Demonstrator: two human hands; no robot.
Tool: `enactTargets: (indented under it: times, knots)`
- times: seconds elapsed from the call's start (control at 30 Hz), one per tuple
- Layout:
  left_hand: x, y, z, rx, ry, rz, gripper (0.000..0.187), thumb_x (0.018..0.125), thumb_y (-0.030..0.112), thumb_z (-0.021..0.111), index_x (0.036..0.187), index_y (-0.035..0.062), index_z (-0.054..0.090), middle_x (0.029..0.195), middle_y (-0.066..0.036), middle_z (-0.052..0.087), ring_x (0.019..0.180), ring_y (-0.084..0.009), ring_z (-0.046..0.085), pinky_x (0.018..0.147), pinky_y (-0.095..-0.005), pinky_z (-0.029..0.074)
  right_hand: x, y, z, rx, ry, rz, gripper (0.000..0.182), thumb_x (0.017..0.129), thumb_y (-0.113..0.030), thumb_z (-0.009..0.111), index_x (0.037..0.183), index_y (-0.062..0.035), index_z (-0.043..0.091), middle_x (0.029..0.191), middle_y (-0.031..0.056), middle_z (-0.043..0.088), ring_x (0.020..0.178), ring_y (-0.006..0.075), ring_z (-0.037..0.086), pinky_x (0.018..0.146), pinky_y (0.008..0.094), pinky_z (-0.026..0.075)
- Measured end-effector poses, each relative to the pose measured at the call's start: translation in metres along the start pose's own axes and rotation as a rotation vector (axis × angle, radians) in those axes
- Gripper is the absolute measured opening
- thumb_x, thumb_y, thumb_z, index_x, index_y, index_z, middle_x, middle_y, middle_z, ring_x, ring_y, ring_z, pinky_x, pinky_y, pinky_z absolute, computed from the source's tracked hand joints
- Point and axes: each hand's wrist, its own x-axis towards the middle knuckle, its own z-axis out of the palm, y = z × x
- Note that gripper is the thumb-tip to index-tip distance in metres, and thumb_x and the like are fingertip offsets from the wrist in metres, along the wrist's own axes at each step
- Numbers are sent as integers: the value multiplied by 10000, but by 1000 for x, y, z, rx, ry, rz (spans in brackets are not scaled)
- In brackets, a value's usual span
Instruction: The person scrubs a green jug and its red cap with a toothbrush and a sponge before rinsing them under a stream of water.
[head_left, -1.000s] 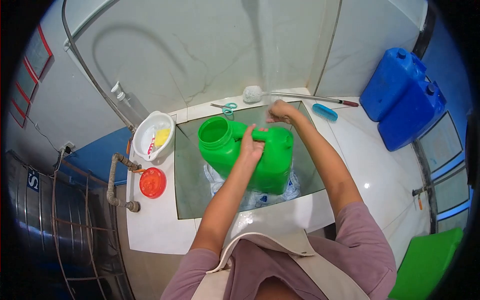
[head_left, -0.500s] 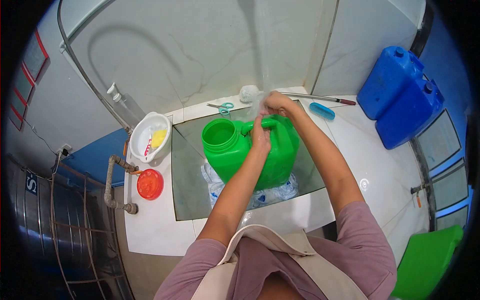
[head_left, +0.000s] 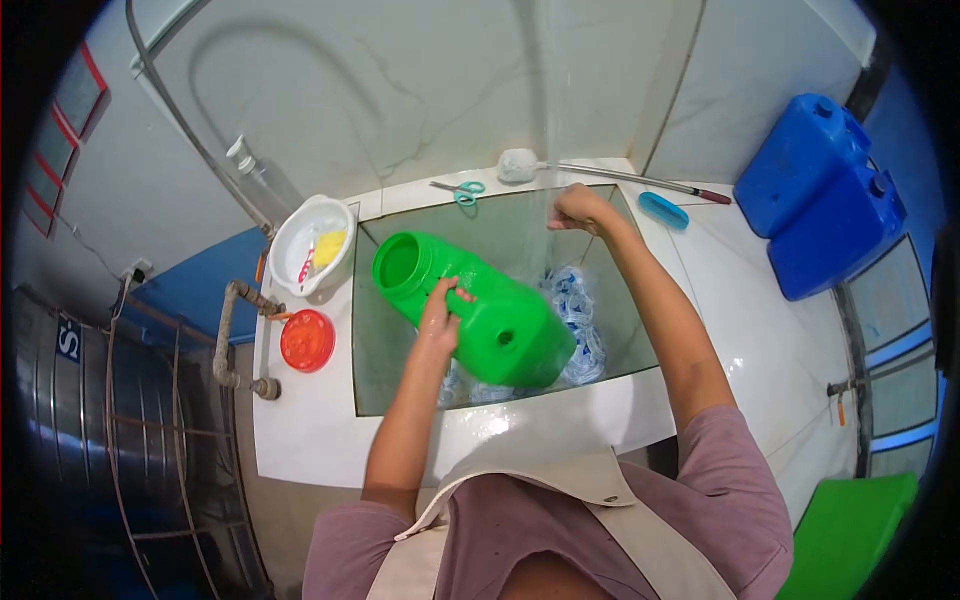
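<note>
A green plastic jug (head_left: pixel 520 320) is tilted over the glass-lined sink (head_left: pixel 375 395), its wide open mouth facing up and left. My left hand (head_left: pixel 440 312) is closed around the jug's handle. A thin stream of water (head_left: pixel 553 130) falls from above, beside my right hand (head_left: pixel 580 210). That hand is closed at the sink's back edge, apart from the jug; whatever its fingers hold, if anything, is hidden. Clear plastic packs with blue and white markings (head_left: pixel 582 335) lie in the sink, partly behind the jug.
A white basin (head_left: pixel 290 235) with a yellow sponge (head_left: pixel 330 248) and an orange-red lid (head_left: pixel 307 340) sit at left. Along the back are teal-handled scissors (head_left: pixel 467 193), a long-handled white-headed brush (head_left: pixel 518 166) and a blue brush (head_left: pixel 663 210). Blue jerrycans (head_left: pixel 835 220) stand at right.
The green jug has swung and tipped left, uncovering more plastic packs. My left hand moved left and down with the handle. My right hand has come away from the jug.
</note>
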Motion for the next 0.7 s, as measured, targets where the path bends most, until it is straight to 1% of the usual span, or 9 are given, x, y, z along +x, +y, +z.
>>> enactTargets:
  times: [0.07,0.13,0.17,0.27,0.4,0.47,0.5,0.57,0.7]
  knots:
    - [-13,29,-18,180,15,-79,130,809,118,560,883,60,471,689,-37,490,573,-152,503,571,-308,494,-3,12,5,-13,0,53,66,786,21,476,790,70,520,749,114,542,680,217,620,636,313,581]
    - [-23,51,-36,760,90,17,119,800,104,549,881,60,475,645,-22,480,504,-129,473,447,-283,454,-4,21,18,-78,-47,94,90,790,13,478,820,78,532,768,129,558,688,220,625,637,314,580]
    - [-22,56,-43,862,144,74,160,790,87,537,935,35,493,608,-24,481,472,-127,473,390,-279,423,-2,27,25,-141,-77,130,118,795,4,480,851,86,544,787,144,573,697,223,630,637,315,579]
    - [-22,58,-58,1130,208,233,239,793,120,566,997,10,506,613,-61,519,419,-146,487,362,-300,412,10,37,60,-283,-189,85,179,812,-48,494,922,68,575,821,142,598,696,216,632,632,321,569]
    - [-25,50,-62,1210,279,386,289,796,163,595,1014,-7,514,637,-98,555,378,-173,498,343,-317,405,26,26,104,-389,-237,-40,206,822,-105,517,945,30,611,800,124,622,707,201,635,621,316,549]
    - [-26,51,-65,1202,359,415,298,796,193,614,992,-10,520,657,-118,576,394,-189,523,351,-324,417,46,23,129,-631,-218,-293,231,813,-170,555,938,8,635,770,128,643,728,224,641,644,322,528]
    - [-26,51,-69,1152,362,399,289,796,181,607,994,-10,518,664,-121,583,401,-196,529,357,-322,424,51,21,142,-638,-240,-300,231,813,-170,555,938,8,635,770,128,643,728,224,641,644,322,528]
    - [-27,52,-77,1131,390,399,283,796,177,605,991,-9,518,669,-124,587,404,-197,533,359,-322,426,56,12,169,-731,-65,-611,250,802,-191,573,945,5,636,760,155,646,740,281,635,694,352,511]
    - [-26,50,-81,1091,424,376,280,797,172,596,991,-12,513,670,-133,590,412,-199,541,367,-326,432,41,-15,270,-526,-242,-937,276,806,-231,575,973,-20,633,852,186,624,835,352,590,775,416,467]
